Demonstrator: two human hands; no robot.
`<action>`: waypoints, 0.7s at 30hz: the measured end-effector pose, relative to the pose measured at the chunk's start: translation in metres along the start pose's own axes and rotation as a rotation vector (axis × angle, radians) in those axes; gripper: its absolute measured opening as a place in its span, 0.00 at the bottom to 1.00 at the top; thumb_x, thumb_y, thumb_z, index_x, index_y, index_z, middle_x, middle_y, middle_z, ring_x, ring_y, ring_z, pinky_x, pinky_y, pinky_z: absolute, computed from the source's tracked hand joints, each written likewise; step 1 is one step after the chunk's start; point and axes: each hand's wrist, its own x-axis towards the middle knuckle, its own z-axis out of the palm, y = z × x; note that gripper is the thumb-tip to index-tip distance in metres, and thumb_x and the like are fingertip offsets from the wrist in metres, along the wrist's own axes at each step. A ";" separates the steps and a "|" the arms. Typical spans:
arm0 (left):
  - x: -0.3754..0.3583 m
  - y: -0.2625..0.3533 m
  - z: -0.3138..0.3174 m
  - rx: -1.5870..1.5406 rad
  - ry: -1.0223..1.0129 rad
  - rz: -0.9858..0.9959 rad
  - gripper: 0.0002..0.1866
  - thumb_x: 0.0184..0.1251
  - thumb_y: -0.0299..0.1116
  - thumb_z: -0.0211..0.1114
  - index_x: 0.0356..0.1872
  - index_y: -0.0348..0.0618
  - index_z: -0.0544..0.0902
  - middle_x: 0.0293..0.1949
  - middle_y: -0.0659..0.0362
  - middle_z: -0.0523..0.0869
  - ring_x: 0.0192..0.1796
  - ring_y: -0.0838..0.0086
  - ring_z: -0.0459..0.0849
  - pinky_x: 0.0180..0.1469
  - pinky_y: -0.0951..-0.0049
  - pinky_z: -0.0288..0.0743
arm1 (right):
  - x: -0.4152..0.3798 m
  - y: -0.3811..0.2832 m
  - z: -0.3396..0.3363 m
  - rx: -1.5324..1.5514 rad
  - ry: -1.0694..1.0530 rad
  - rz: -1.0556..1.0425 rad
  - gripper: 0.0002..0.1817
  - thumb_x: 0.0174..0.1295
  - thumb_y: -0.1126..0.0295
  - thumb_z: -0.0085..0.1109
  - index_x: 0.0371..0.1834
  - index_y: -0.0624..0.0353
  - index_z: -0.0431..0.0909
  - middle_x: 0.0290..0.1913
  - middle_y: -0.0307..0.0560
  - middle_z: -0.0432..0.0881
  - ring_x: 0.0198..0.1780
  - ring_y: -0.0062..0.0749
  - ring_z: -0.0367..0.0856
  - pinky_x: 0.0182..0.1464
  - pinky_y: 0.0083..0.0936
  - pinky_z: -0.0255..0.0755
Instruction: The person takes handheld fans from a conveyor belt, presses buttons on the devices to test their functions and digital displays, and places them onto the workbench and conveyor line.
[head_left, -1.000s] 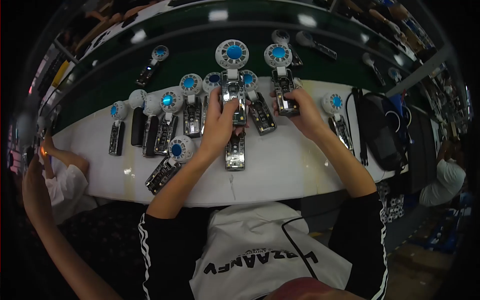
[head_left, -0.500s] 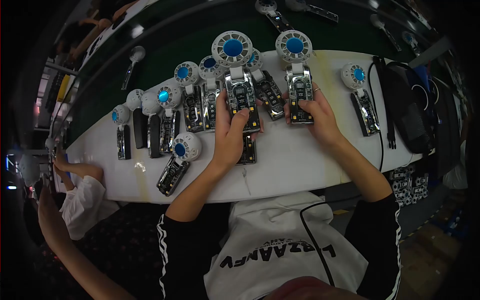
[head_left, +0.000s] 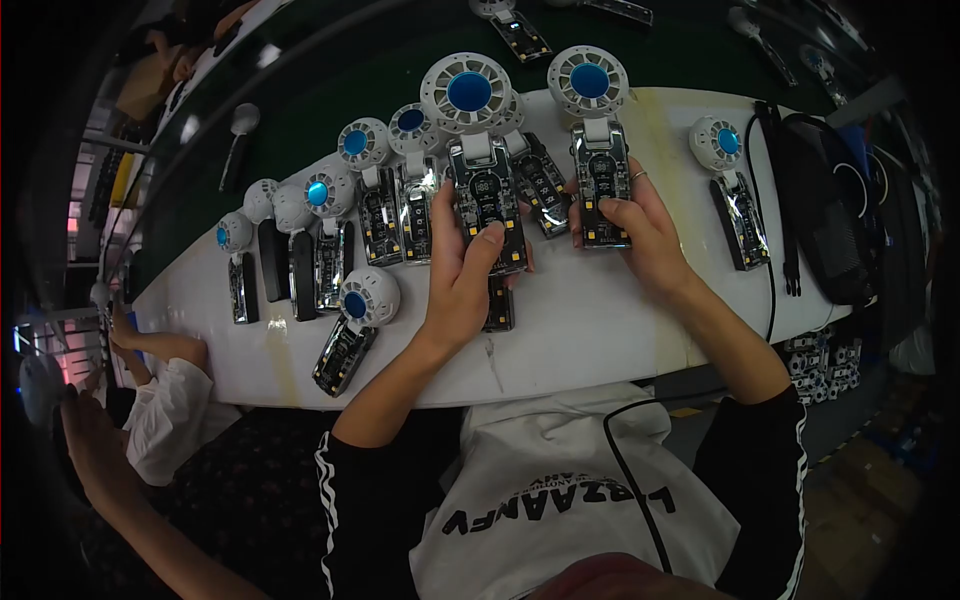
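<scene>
Both hands (head_left: 470, 275) (head_left: 640, 235) grip fans (head_left: 480, 160) (head_left: 598, 150) (neighbours crowd close).

**Hidden under the hands, cut at the edges**

The left hand (head_left: 465, 285) covers the lower body of its fan (head_left: 480, 160), and most of another unit (head_left: 499, 305) lying beneath it. The right hand (head_left: 640, 235) hides the base of the second fan (head_left: 598, 150). Display digits are too small to read. Fans on the green belt (head_left: 330, 80) are cut by the top edge. A neighbouring person's sleeve (head_left: 175, 415) fades into blur.
</scene>
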 end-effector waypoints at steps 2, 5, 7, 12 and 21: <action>-0.001 -0.002 -0.001 -0.003 -0.009 0.002 0.22 0.67 0.31 0.46 0.60 0.41 0.55 0.48 0.48 0.73 0.30 0.70 0.79 0.21 0.79 0.67 | 0.000 0.000 0.001 -0.005 0.005 0.004 0.24 0.60 0.73 0.42 0.61 0.60 0.54 0.50 0.52 0.74 0.41 0.31 0.78 0.41 0.31 0.76; -0.002 0.000 0.000 -0.006 0.000 0.000 0.21 0.67 0.31 0.47 0.59 0.41 0.56 0.48 0.48 0.74 0.30 0.70 0.79 0.21 0.79 0.67 | 0.000 0.001 0.000 -0.003 -0.001 -0.010 0.24 0.60 0.73 0.42 0.61 0.60 0.54 0.50 0.52 0.74 0.41 0.31 0.78 0.41 0.31 0.76; 0.000 0.001 -0.001 -0.017 -0.003 -0.007 0.21 0.67 0.31 0.47 0.59 0.40 0.56 0.48 0.48 0.74 0.30 0.70 0.79 0.21 0.79 0.67 | 0.000 0.000 -0.001 -0.003 -0.006 -0.012 0.24 0.60 0.73 0.42 0.61 0.61 0.54 0.50 0.52 0.74 0.41 0.31 0.78 0.41 0.31 0.76; -0.001 0.002 0.000 -0.023 0.004 -0.017 0.20 0.66 0.32 0.47 0.58 0.39 0.57 0.47 0.48 0.74 0.30 0.70 0.79 0.21 0.79 0.67 | 0.001 -0.001 0.000 -0.008 -0.023 -0.009 0.24 0.60 0.73 0.42 0.61 0.61 0.54 0.50 0.52 0.74 0.41 0.31 0.78 0.42 0.31 0.76; -0.002 0.001 0.000 -0.008 0.003 -0.017 0.22 0.67 0.33 0.47 0.59 0.39 0.56 0.47 0.47 0.73 0.29 0.70 0.79 0.20 0.80 0.67 | 0.001 0.001 -0.001 0.007 -0.044 -0.022 0.24 0.61 0.72 0.43 0.61 0.61 0.54 0.51 0.53 0.74 0.42 0.32 0.78 0.44 0.32 0.76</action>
